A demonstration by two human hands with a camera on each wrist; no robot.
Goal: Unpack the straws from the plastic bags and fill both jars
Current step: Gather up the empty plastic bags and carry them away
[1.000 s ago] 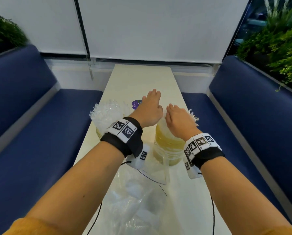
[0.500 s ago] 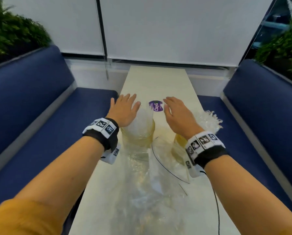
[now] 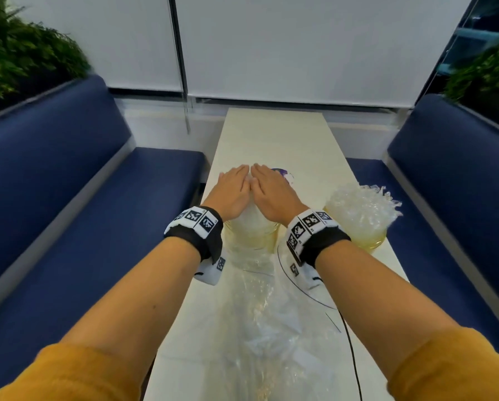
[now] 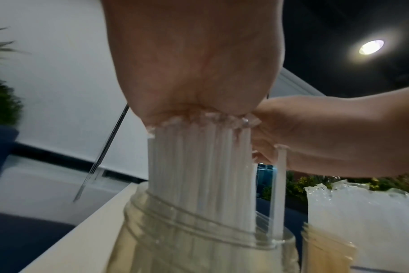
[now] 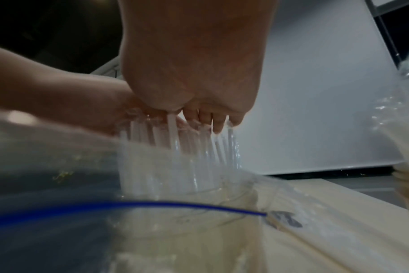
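Observation:
Two clear jars stand on the narrow white table (image 3: 274, 134). The left jar (image 3: 252, 237) (image 4: 199, 247) holds an upright bundle of wrapped white straws (image 4: 203, 166) (image 5: 175, 144). My left hand (image 3: 232, 188) and right hand (image 3: 271, 188) lie flat side by side on the straw tops, fingers straight, pressing on them. From the left wrist view, the palm (image 4: 194, 77) sits on the wrapper ends. The right jar (image 3: 367, 238) stands apart to the right, packed with wrapped straws (image 3: 361, 206).
Crumpled empty plastic bags (image 3: 259, 337) lie on the table between my forearms and the jars. A purple round sticker (image 3: 281, 172) shows beyond my fingertips. Blue bench seats (image 3: 83, 256) flank the table on both sides. A thin black cable (image 3: 351, 348) runs along the table's right.
Both hands left the right jar, swung over to the left jar, and came together flat on top of its straws. My head view has turned, so the jars appear further right.

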